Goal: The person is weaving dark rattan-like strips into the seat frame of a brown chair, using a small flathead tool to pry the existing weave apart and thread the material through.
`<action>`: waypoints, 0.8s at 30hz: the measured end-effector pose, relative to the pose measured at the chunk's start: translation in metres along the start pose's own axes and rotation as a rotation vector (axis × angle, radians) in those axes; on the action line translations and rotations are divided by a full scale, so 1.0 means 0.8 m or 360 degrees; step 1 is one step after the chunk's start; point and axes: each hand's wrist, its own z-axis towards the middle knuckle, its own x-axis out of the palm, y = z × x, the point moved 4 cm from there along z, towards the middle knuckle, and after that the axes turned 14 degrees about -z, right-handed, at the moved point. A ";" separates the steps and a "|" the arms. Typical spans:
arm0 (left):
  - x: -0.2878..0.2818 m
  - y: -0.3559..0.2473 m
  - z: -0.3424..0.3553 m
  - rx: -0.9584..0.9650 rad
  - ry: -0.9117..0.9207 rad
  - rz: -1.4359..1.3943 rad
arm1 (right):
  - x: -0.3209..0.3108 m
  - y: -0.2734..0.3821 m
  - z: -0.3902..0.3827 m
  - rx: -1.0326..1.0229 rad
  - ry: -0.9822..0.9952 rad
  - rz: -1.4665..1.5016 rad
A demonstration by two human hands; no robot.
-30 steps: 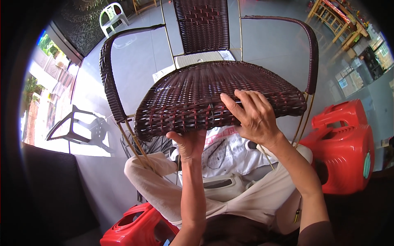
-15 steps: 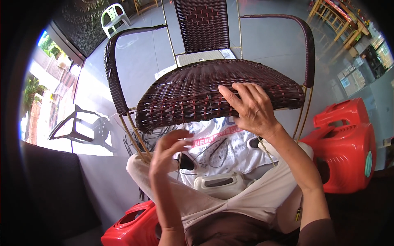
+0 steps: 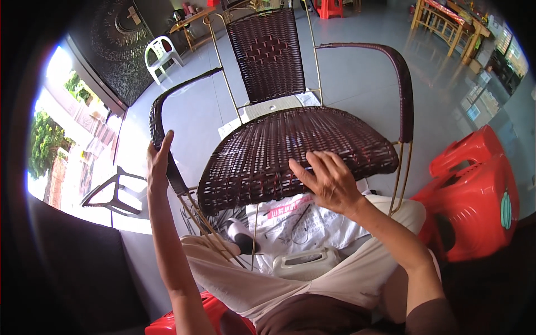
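In front of me stands a dark brown woven wicker armchair with a thin gold metal frame, its woven seat (image 3: pixel 301 145) facing me and its wicker backrest (image 3: pixel 268 58) beyond. My left hand (image 3: pixel 158 159) is closed around the wrapped left armrest (image 3: pixel 157 114), near its front bend; some of its fingers are hidden. My right hand (image 3: pixel 330 184) lies at the seat's front edge with fingers stretched and apart, holding nothing. The right armrest (image 3: pixel 406 89) is untouched.
Red plastic stools (image 3: pixel 474 201) stand at my right, and another red stool (image 3: pixel 192 312) is below left. A white printed sack (image 3: pixel 290 229) and a pale plastic stool (image 3: pixel 304 265) lie between my legs. A dark metal frame (image 3: pixel 117 192) stands left; a white chair (image 3: pixel 162 56) is farther back.
My left hand has moved left and up from before the seat onto the left armrest. The chair now appears tilted and lower in view. My right hand stays at the seat's front edge.
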 end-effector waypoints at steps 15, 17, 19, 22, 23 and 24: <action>0.002 -0.026 -0.025 0.0030 0.0027 -0.0244 | -0.108 -0.186 -0.018 0.0829 -0.0410 -0.0184; -0.001 -0.026 -0.029 0.0030 0.0002 -0.0246 | -0.105 -0.258 -0.015 0.1098 -0.0321 -0.0330; -0.005 -0.026 -0.036 0.0045 -0.0070 -0.0206 | -0.094 -0.316 -0.008 0.1334 -0.0095 -0.0233; -0.010 -0.025 -0.042 0.0032 -0.0080 -0.0288 | -0.074 -0.366 -0.005 0.1839 0.0507 0.0683; -0.012 -0.025 -0.043 0.0011 -0.0054 -0.0309 | -0.074 -0.372 0.003 0.1795 0.0647 0.0876; -0.014 -0.023 -0.044 0.0022 -0.0042 -0.0353 | -0.072 -0.374 0.014 0.1698 0.0777 0.1105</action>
